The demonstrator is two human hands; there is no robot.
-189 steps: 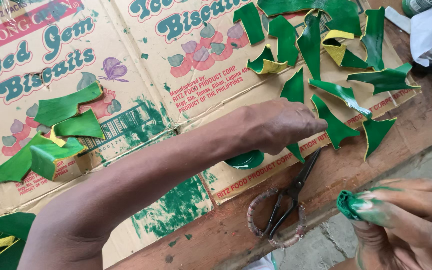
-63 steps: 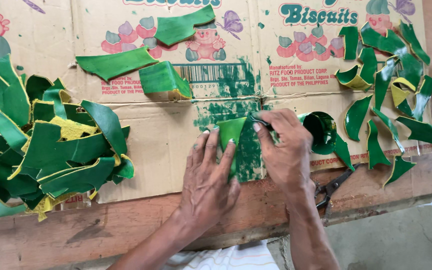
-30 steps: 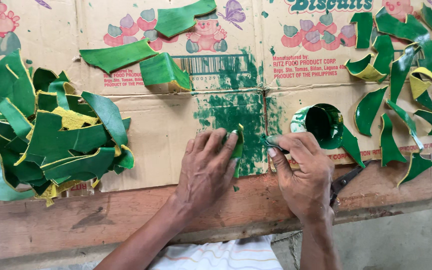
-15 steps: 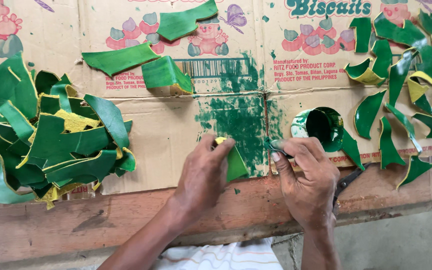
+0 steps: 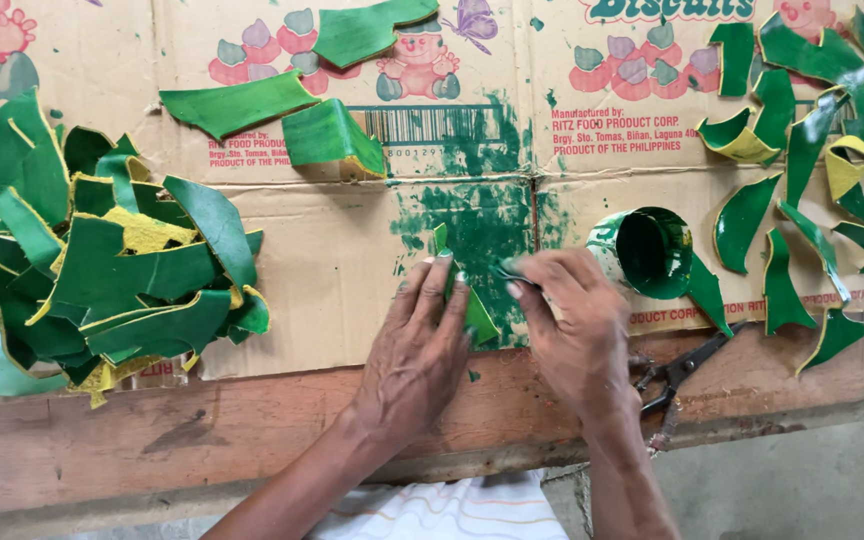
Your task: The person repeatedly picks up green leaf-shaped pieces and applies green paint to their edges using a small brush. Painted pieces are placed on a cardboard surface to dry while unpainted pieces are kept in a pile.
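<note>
My left hand (image 5: 422,350) grips a green painted strip (image 5: 462,295), tilting it up on edge over a green-stained patch of flattened cardboard (image 5: 332,270). My right hand (image 5: 577,325) sits just to the right, fingers pinched on a small dark tool (image 5: 514,274) whose tip points at the strip. What kind of tool it is I cannot tell. A small round cup of green paint (image 5: 652,252) stands close beside my right hand.
A heap of green and yellow strips (image 5: 92,260) lies at the left. More green pieces (image 5: 812,170) are spread at the right, and three lie at the top centre (image 5: 322,130). Scissors (image 5: 677,375) rest on the wooden bench edge (image 5: 182,430).
The camera view swung from the right side to the middle. My left hand went from pressing the strip flat to lifting it on edge; my right hand stayed beside it.
</note>
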